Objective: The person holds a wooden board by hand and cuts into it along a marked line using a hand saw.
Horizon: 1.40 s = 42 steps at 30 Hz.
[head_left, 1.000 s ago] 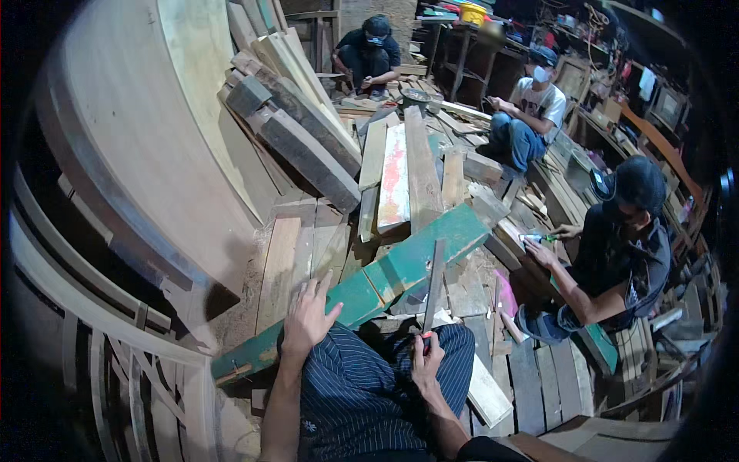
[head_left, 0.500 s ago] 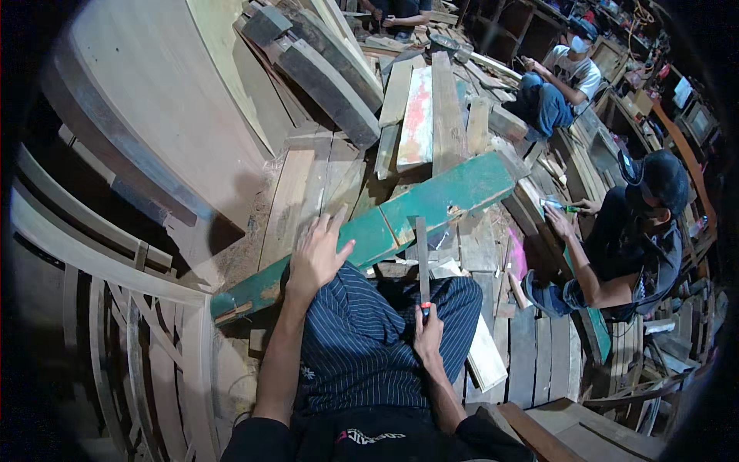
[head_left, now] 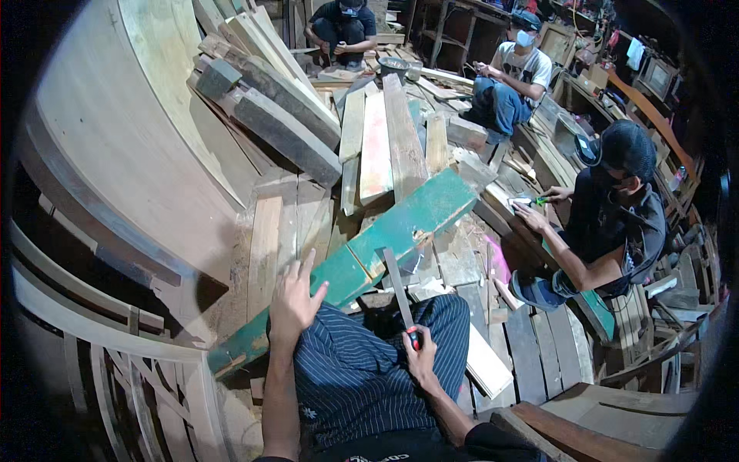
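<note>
A long green-painted board [head_left: 423, 208] lies aslant before my knees, its paint chipped at the edges and a dark line crossing it near the middle. My left hand [head_left: 294, 302] is spread with fingers stretched over the board's nearer left part; whether the whole palm touches cannot be made out. In my right hand [head_left: 420, 360] is the red and black handle of a hand tool with a long straight metal blade [head_left: 399, 289]. Its tip is over the board's near edge, just right of the dark line. Whether the blade is toothed is too small to tell.
Planks and thick beams [head_left: 281, 127] are piled ahead. Large curved wooden panels [head_left: 131, 115] stand at left above a slatted wooden frame [head_left: 115, 346]. One co-worker [head_left: 608, 208] sits close on the right, another [head_left: 512, 77] farther back, a third [head_left: 342, 35] at the far end.
The view has tilted up and shifted right, showing more of the far co-workers. The blade now leans left, where it stood nearly straight. My left hand stays spread at the board.
</note>
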Each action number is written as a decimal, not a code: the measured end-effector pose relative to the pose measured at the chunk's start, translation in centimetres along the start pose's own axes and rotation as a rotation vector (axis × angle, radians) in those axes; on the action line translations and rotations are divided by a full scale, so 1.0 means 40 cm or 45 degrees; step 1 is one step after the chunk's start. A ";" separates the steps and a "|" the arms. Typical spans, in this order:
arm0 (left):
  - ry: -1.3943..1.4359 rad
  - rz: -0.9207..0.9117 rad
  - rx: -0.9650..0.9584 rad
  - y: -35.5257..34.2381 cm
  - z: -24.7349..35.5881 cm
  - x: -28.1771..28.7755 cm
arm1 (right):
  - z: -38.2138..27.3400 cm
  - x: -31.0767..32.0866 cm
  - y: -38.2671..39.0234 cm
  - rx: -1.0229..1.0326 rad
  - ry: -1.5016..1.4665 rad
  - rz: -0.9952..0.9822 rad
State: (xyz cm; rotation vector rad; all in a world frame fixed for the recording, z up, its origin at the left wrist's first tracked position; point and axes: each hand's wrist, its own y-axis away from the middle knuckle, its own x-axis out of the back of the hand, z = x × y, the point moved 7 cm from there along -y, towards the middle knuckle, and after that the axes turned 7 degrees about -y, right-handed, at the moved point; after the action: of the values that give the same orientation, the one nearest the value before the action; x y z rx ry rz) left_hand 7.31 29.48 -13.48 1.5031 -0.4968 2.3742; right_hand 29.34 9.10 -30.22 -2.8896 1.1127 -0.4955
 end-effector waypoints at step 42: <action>-0.330 0.808 -0.118 0.339 0.301 0.642 | -0.016 -0.011 0.001 -0.012 0.149 -0.128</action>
State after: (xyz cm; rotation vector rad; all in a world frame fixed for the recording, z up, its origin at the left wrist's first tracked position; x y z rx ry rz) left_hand 0.75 13.53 12.79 1.8217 -1.2934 2.5377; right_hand 28.82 9.41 -29.74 -2.9703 0.9876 -0.6721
